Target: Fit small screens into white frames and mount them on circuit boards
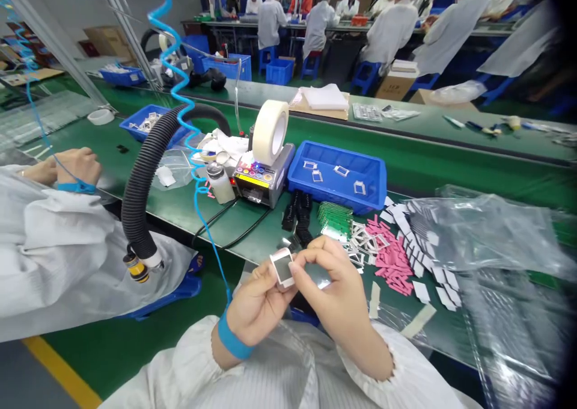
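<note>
- White rectangular frame (282, 269) is being held up between both hands, just above the near edge of the green workbench (252, 240). Its dark grey centre is showing, but whether that centre is film, glass or something else is hard to make out.
- Left hand (256, 310) is grasping the frame from below and from the left, with a blue wrist strap (234, 337) circling the wrist.
- Right hand (331, 282) is pinching the frame's right side between thumb and fingers, which are hiding that edge.
- Loose white frames (363, 240) are lying just beyond the hands, beside a heap of pink foam strips (392, 252).
- Green strips (334, 219) and black coiled pieces (295, 210) are lying nearby, too small and crowded to identify.
- Blue tray (336, 177) holding a few white frames is sitting farther back, beside a tape dispenser (264, 186) carrying a roll of white tape (270, 132).
- Clear plastic bag (496, 234) is spreading across the right side, its glare obscuring what lies beneath.
- Co-worker's hands (79, 165) are resting at the left of the bench, turned away, so anything held cannot be seen.
</note>
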`<state>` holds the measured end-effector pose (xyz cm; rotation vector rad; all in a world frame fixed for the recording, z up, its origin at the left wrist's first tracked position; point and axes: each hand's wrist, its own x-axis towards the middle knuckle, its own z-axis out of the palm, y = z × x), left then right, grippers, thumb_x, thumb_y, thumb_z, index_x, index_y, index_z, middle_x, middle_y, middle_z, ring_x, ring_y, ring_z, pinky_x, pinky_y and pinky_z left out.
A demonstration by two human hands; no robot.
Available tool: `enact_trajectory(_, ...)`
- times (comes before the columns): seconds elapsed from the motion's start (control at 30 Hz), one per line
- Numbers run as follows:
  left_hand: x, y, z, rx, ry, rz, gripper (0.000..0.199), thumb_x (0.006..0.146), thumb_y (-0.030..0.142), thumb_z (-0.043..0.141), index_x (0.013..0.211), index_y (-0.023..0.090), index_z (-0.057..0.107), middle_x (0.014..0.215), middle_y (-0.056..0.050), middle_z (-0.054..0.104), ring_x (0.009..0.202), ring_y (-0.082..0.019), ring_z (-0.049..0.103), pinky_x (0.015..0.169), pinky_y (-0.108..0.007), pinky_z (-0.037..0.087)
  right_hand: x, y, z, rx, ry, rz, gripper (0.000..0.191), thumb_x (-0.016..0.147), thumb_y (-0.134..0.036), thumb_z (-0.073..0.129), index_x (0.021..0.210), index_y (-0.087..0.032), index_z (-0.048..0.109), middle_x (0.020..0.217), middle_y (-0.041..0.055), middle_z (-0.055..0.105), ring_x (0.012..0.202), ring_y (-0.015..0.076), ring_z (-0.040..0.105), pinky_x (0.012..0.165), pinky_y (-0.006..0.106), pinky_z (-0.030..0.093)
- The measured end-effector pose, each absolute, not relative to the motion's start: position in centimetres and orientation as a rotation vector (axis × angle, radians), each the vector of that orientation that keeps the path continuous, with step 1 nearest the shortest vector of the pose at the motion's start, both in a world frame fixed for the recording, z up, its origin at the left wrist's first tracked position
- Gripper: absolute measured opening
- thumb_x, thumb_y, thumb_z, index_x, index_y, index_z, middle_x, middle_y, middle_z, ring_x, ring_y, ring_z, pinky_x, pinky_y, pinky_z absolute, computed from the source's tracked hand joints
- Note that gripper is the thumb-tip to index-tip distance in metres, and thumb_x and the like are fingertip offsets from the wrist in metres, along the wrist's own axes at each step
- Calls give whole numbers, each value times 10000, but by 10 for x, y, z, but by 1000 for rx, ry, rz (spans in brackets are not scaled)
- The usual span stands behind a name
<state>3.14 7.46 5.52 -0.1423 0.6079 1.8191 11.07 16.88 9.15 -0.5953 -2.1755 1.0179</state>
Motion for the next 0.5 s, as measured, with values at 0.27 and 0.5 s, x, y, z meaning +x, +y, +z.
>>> enact_trajectory(0.27, 35, 82, 53, -157, 623, 1841, 252, 626, 217, 778, 860, 178, 693, 777, 31, 685, 698, -71, 572, 888, -253, 443, 112, 179, 88, -636, -2115, 1228, 144, 789, -206, 558, 646, -204, 565, 676, -8, 526, 684, 160, 523, 672, 333, 392)
enact_trajectory(0.5, 36, 86, 53, -173, 692, 1842, 195, 636, 214, 772, 809, 167, 695, 800, 2, 693, 784, -103, 600, 836, -241, 458, 109, 178, 80, -663, -2185, 925, 116, 796, -206, 554, 681, -193, 563, 711, 17, 533, 725, 189, 507, 696, 366, 381)
